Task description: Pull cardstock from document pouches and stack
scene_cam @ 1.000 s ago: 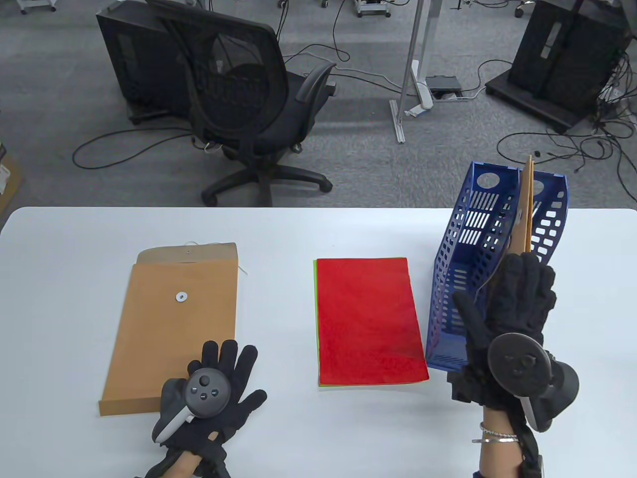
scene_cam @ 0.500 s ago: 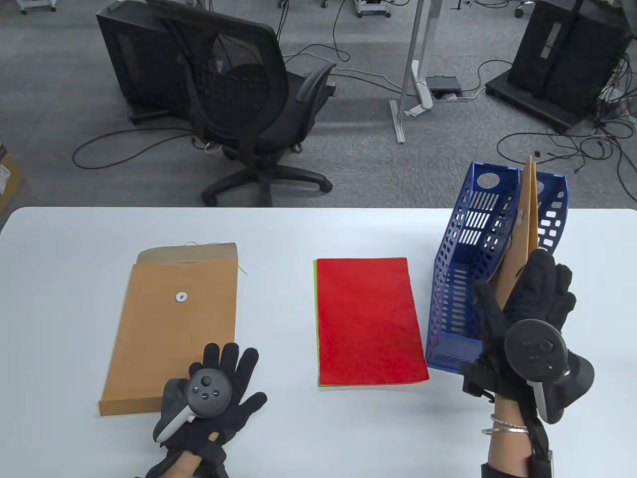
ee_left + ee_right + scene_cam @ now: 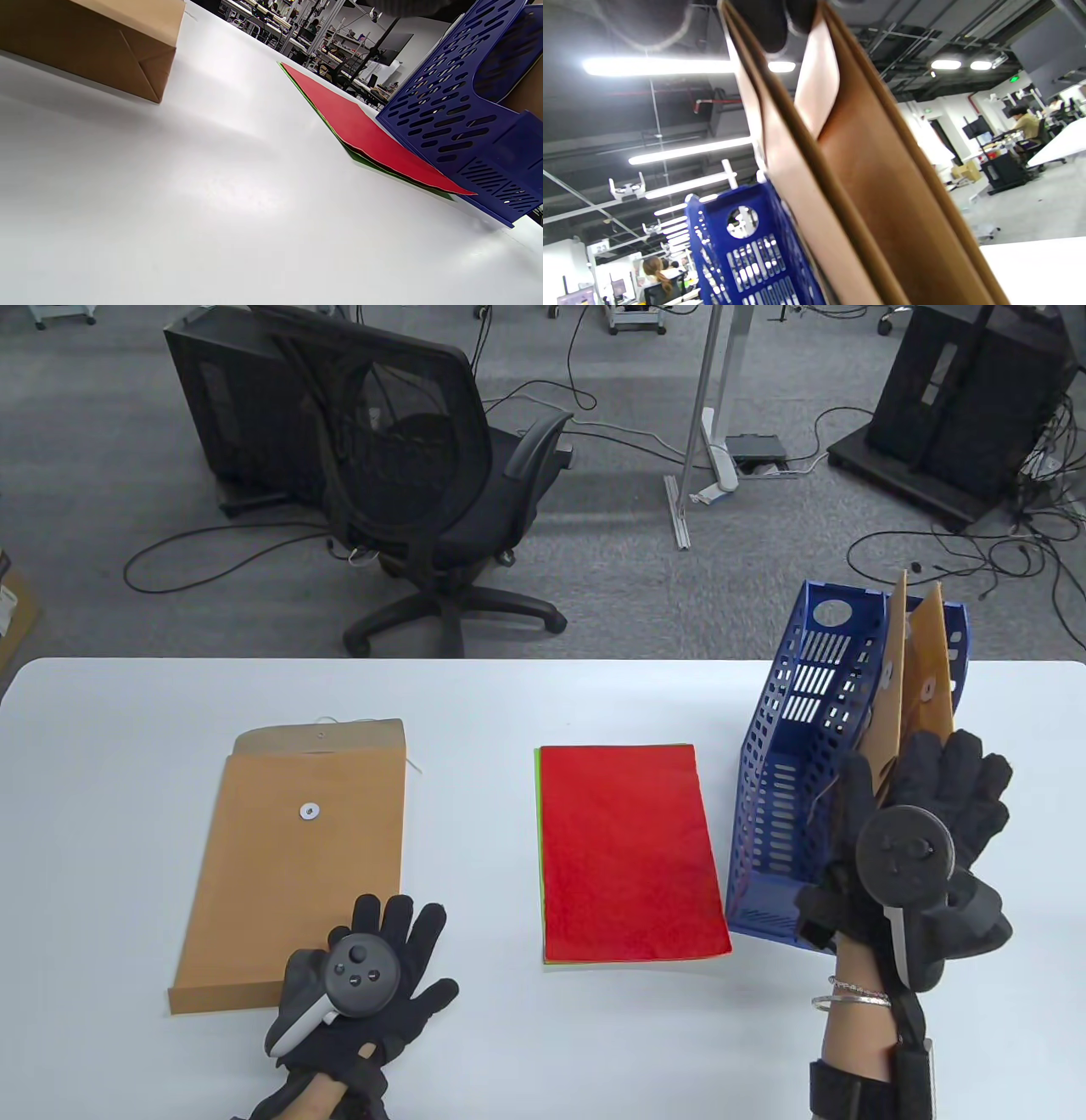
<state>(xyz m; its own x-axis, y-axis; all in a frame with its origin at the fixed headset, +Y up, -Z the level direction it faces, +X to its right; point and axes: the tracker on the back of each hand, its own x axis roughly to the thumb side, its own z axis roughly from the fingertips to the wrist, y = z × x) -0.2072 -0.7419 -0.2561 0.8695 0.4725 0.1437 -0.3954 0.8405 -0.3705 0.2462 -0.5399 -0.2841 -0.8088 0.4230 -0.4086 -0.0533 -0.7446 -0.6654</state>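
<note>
A red cardstock sheet (image 3: 628, 853) lies on a green one in the table's middle; it also shows in the left wrist view (image 3: 365, 131). A brown pouch (image 3: 297, 848) lies flat at the left, flap open. My left hand (image 3: 407, 950) is spread, fingers resting on that pouch's near right corner. Two more brown pouches (image 3: 887, 678) stand in the blue file holder (image 3: 776, 780). My right hand (image 3: 908, 768) grips them low down, thumb on the left, fingers on the right pouch (image 3: 929, 670), which leans away to the right. The right wrist view shows the pouches (image 3: 865, 190) edge-on.
The white table (image 3: 509, 1052) has bare room in front of the cardstock and between the hands. The blue holder (image 3: 458, 106) stands close against the cardstock's right edge. An office chair (image 3: 424, 475) and cables are on the floor behind.
My right hand has shifted right and closed on the standing pouches. The right pouch has fanned away from the left one. My left hand has barely moved.
</note>
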